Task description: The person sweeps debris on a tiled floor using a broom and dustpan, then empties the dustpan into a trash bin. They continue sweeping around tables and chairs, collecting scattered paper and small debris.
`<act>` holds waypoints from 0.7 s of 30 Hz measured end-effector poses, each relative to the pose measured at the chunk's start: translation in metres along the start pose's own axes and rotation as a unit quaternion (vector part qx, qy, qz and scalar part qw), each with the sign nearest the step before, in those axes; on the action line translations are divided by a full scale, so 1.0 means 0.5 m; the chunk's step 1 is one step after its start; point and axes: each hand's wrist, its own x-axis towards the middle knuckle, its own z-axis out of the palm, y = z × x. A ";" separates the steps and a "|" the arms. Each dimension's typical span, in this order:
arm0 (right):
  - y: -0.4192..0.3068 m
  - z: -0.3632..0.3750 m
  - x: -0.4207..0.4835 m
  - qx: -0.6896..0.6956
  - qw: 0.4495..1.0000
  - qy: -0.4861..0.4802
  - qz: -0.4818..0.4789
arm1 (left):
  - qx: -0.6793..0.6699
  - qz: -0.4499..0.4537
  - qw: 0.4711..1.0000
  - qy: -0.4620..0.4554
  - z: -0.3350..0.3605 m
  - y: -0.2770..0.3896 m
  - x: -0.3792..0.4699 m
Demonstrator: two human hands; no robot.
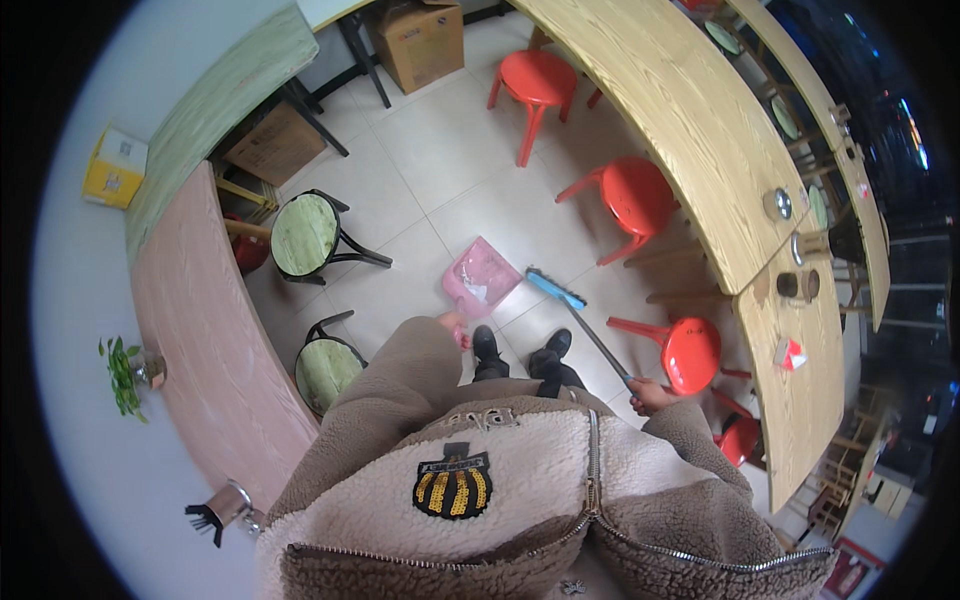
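Note:
My left hand (457,330) is closed around the handle of a pink plastic dustpan (491,271), which is in front of my feet with bits of whitish litter in its pan. In my right hand (649,395) is the grey handle of a broom with a blue head (553,289). The broom head lies just right of the dustpan's open edge, with a small gap between them. Its dark bristles face away from me, near the tiled floor (420,180).
Red plastic stools (637,196) stand along wooden tables (675,112) on the right. Round green-topped stools (304,234) stand by a pinkish table (217,322) on the left. Cardboard boxes (420,45) sit at the far side. A plant (122,379) is beside the left wall.

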 end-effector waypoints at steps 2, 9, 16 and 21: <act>0.054 -0.007 -0.015 0.024 1.000 0.007 -0.002 | -0.040 -0.037 0.998 -0.027 -0.019 -0.027 0.008; 0.268 -0.013 -0.002 0.247 0.966 0.010 0.080 | 0.093 0.003 0.984 -0.151 -0.099 -0.059 0.059; 0.442 -0.010 0.051 0.600 0.788 -0.050 0.127 | 0.327 -0.006 0.943 -0.057 -0.021 -0.066 -0.046; 0.615 -0.003 0.029 0.702 0.708 0.026 0.065 | 0.390 0.007 0.911 -0.134 0.114 -0.075 -0.086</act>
